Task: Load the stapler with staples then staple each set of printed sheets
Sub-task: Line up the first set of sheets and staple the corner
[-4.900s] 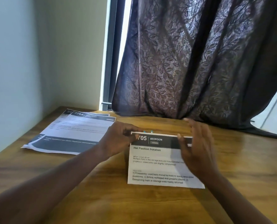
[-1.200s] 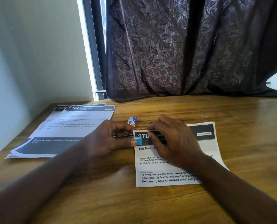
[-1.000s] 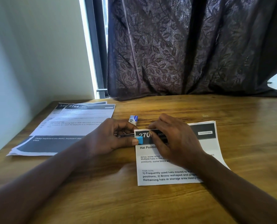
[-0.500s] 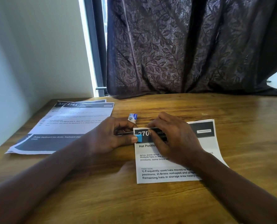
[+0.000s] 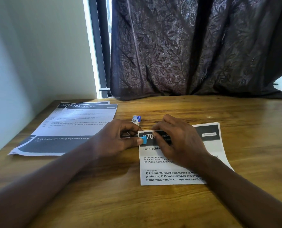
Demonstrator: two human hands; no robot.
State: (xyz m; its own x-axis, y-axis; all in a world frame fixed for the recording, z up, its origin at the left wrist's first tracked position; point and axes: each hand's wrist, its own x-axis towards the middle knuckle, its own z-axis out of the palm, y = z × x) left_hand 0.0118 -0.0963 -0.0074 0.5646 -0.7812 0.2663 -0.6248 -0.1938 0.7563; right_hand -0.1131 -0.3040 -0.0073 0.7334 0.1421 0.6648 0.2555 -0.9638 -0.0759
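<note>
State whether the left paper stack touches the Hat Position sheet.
Apart. The head view shows bare table wood between the left paper stack and the Hat Position sheet, either side of the left hand holding the stapler.

A wooden table (image 5: 104,203) is spreading under and around the fingers (image 5: 163,124). Beyond them a dark leaf-patterned curtain (image 5: 186,55) is hanging, its hem touching the table's far edge. Up and left of the fingers a dark window frame (image 5: 100,46) is standing upright beside the curtain. Farther left a pale wall (image 5: 38,46) is meeting the table. A tiny pale speck (image 5: 209,116) is lying right of the fingers, well apart.
</note>
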